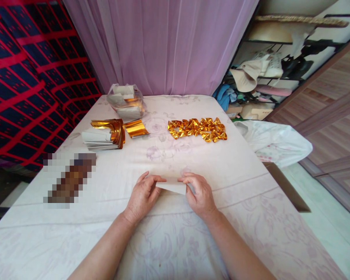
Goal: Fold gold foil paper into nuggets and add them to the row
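Note:
A sheet of paper (172, 186), its pale side toward me and apparently folded, is stretched between my two hands just above the cloth. My left hand (142, 194) pinches its left end between thumb and fingers. At the opposite end, my right hand (200, 193) grips it the same way. Beyond them to the left lies a curved stack of gold foil paper (103, 136), pale on the back. One loose gold sheet (136, 128) rests beside that stack. Farther right, several folded gold foil pieces (196, 129) sit grouped in rows.
A clear plastic bag (126, 102) of more foil paper stands at the table's back left. A blurred-out object (71, 179) lies on the left of the flowered tablecloth (175, 241). Right of the table are a white plastic bag (277, 142) and crowded shelves (268, 70). Purple curtains (163, 46) hang behind.

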Demonstrator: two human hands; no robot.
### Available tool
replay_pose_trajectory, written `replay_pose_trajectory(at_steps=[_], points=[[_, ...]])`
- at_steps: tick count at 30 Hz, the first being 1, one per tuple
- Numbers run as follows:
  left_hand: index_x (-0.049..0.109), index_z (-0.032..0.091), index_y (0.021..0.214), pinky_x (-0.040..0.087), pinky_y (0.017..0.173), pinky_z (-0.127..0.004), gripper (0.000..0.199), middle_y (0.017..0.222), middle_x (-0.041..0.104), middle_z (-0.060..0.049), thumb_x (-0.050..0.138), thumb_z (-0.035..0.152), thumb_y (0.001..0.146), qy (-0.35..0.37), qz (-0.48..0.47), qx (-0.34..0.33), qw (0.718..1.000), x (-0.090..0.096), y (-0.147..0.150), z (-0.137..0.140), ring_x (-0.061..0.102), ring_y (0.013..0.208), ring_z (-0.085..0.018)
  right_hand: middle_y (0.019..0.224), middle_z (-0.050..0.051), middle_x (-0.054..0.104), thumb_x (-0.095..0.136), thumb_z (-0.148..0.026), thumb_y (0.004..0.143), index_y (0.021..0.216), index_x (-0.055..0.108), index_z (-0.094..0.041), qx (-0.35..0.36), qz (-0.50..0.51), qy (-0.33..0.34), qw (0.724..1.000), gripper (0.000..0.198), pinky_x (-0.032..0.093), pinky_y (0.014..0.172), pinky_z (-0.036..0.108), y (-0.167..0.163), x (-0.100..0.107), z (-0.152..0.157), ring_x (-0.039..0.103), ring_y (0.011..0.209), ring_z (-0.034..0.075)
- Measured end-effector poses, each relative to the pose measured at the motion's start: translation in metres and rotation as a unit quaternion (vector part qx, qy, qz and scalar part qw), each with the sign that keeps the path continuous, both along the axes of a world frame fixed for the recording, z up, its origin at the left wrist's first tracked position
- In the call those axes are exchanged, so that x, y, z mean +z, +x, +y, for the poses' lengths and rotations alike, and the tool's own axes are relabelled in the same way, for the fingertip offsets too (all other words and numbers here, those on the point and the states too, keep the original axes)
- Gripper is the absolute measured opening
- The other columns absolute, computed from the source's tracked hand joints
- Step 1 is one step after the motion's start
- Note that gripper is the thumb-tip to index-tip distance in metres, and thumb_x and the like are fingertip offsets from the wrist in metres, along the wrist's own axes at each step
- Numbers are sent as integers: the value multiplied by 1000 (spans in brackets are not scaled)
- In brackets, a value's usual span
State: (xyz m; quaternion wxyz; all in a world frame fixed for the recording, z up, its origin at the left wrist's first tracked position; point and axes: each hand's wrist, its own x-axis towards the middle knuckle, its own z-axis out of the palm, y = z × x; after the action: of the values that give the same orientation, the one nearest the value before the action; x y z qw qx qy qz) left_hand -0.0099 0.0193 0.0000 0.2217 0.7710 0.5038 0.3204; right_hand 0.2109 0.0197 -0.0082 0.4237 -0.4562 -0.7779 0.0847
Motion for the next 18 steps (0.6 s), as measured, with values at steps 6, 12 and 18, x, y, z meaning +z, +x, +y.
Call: replay_pose_trajectory(at_steps=[6,12,18], points=[[51,23,92,48,62,-24,16,74,65,2,49,39,92,-96,-164,50,980,-7,8,-4,62,66,-13,71,-1,68,47,-18,85,89,58,-22,-41,59,-61,996,12,49,62,23,-3,-2,-4,65,64,14],[51,24,116,45,59,-23,27,67,62,6,48,36,92,-118,-147,73,979,-10,14,-6,60,58,-12,61,-5,62,48,-20,85,87,56,-23,-48,83,-139,986,9,43,51,20,-8,-3,-4,59,51,11],[27,20,147,47,77,-36,64,78,68,1,54,24,89,71,121,88,986,-11,10,-4,63,76,-21,70,1,66,48,-13,80,81,59,-22,-100,-55,-53,992,14,41,71,29,-7,-8,3,61,70,17]])
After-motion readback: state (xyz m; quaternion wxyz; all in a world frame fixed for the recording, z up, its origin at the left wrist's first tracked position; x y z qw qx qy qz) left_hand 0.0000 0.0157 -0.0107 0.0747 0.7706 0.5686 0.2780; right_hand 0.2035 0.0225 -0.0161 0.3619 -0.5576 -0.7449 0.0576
